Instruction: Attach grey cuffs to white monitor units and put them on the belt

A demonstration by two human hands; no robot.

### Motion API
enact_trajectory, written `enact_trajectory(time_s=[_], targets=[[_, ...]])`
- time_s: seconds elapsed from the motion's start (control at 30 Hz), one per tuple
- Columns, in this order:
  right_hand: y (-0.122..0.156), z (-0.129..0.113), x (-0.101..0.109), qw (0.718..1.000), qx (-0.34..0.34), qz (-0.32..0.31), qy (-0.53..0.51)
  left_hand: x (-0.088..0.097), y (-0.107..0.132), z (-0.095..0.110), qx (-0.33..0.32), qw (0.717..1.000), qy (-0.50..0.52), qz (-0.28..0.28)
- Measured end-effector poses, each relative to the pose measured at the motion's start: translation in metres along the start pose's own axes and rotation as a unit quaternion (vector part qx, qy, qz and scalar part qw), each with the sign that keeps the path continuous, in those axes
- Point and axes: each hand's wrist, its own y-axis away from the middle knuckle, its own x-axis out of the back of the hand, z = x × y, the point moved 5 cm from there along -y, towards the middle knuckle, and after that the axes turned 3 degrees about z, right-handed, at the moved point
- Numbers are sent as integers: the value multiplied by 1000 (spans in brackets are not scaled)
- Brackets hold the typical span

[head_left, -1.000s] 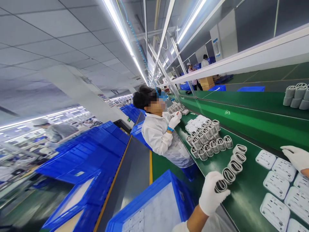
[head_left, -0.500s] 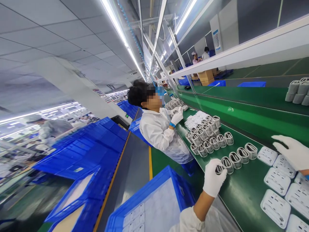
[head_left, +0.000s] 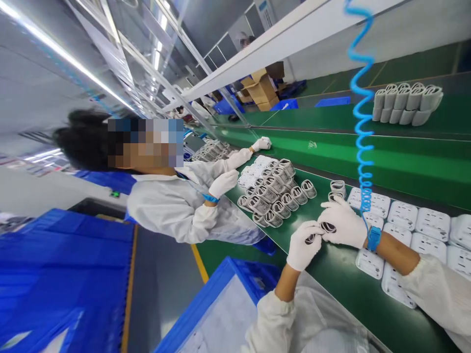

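Both my hands wear white gloves and meet over the green bench (head_left: 342,289). My left hand (head_left: 303,243) is closed on a white ring-shaped part (head_left: 310,239) at the near edge. My right hand (head_left: 343,223) is curled over a row of the same ring parts, and one ring (head_left: 327,227) shows under its fingers, touching the left hand's ring. Two more rings (head_left: 336,190) stand just beyond the right hand. A blue wrist strap (head_left: 374,238) on my right wrist joins a blue coiled cord (head_left: 362,127).
White flat plates (head_left: 423,223) lie in rows at the right. A cluster of rings (head_left: 275,193) sits farther along, by a co-worker (head_left: 176,206) in a white coat. More rings (head_left: 405,102) stand on the upper belt. A blue crate (head_left: 224,309) stands below the bench.
The view swung right and down. My right hand came in from the far right onto the row of rings, next to my left hand. The co-worker stretched one arm along the bench.
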Motion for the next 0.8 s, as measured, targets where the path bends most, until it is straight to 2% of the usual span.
enact_trajectory(time_s=[0.23,0.33,0.47,0.57,0.67,0.8], targets=[[0,-5,-7,999,26,35,-20,11,-6,-17,-6,996,70,-57],[1,-4,-4,998,22,53,-23,18,-5,-33,16,995,90,-44],[5,-2,2,997,29,57,-48,25,0,-59,113,993,-4,42],[8,1,4,995,38,60,-68,14,3,-56,85,992,-88,29],[12,8,9,991,39,96,-82,6,3,-51,54,989,-137,29],[13,20,13,990,15,119,-75,10,-2,-63,98,975,-182,77]])
